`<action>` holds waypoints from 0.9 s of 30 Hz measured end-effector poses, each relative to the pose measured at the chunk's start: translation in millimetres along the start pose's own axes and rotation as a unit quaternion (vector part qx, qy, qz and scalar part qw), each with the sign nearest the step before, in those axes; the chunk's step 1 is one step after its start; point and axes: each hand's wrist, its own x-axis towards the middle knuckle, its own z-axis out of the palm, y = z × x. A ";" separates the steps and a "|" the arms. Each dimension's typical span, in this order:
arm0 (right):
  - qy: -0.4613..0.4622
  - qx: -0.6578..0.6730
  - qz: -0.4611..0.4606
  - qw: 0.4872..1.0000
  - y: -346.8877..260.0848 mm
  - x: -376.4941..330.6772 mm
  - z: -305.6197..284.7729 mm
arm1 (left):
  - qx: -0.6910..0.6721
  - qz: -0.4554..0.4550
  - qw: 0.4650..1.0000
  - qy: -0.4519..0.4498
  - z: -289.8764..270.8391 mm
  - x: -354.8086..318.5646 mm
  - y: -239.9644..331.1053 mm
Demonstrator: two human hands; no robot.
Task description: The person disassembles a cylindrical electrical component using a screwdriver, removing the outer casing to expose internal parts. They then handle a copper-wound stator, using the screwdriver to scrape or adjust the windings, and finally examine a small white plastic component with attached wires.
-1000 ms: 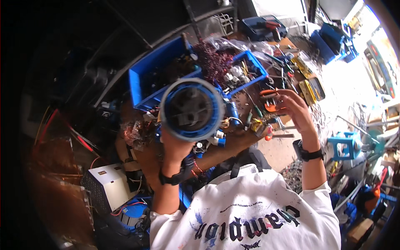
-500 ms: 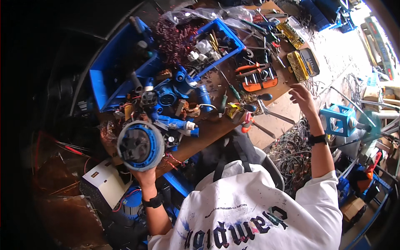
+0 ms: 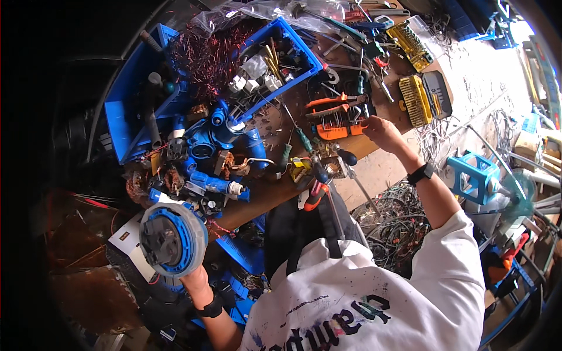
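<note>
step: we fetch a tool | left hand (image 3: pixel 196 279) clamps blue motor housing (image 3: pixel 172 238) | right hand (image 3: pixel 380 130) half-open, empty, touching orange pliers (image 3: pixel 333 117) | next: likely close fingers on pliers

The person wears a white short-sleeved T-shirt (image 3: pixel 374 292) with dark block lettering and scattered paint-like specks across the chest. A black watch (image 3: pixel 422 173) circles the right wrist, and a black band (image 3: pixel 211 308) sits on the left wrist. Both forearms are bare.
</note>
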 end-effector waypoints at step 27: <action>0.263 0.039 0.046 0.963 18.0 67.1 11.2 | -0.100 -0.055 0.993 -0.028 70.7 7.5 59.9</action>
